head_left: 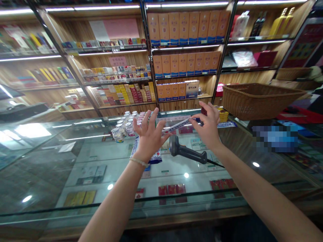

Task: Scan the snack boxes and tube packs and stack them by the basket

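Note:
My right hand (208, 126) pinches one end of a thin, long white packet (178, 125) with blue lettering, between thumb and forefinger. Fingers spread wide, my left hand (148, 137) is at the packet's other end; whether its thumb touches the packet I cannot tell. A beaded bracelet circles that wrist. Partly hidden under my left hand is a white and blue snack bag (155, 157) on the glass. Below and between the hands lies a dark grey barcode scanner (188, 153), its cable running right. Several small capped bottles (123, 126) stand grouped just behind my left hand.
The glass display counter (106, 153) holds flat packs under its top. A wicker basket (259, 101) stands at the right, near yellow packs (223, 114) and a blurred-out screen (276, 138). Behind, lit shelves carry orange boxes (174, 28), cigarette packs (126, 94) and bottles.

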A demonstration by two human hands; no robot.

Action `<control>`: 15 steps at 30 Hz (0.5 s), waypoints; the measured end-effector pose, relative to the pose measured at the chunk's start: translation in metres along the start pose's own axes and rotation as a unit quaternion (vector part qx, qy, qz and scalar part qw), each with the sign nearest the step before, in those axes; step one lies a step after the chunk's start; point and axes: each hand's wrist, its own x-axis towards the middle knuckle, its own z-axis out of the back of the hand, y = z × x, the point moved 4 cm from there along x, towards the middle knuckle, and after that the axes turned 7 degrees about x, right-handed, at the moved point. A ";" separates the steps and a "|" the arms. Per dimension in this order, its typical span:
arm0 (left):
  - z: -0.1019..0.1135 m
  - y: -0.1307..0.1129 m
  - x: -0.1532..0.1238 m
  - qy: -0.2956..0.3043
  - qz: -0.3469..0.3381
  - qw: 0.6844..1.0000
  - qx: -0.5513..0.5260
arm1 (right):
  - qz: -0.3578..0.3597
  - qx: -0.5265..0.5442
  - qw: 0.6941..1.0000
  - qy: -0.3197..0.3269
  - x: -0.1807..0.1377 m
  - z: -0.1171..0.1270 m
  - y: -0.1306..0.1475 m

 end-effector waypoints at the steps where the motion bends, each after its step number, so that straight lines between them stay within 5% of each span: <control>1: 0.000 0.002 0.000 0.001 0.004 1.000 0.001 | -0.001 0.002 1.000 -0.009 0.000 0.000 -0.004; 15: -0.009 0.008 -0.002 -0.013 -0.006 1.000 0.020 | -0.052 0.015 0.997 -0.047 -0.002 -0.010 -0.032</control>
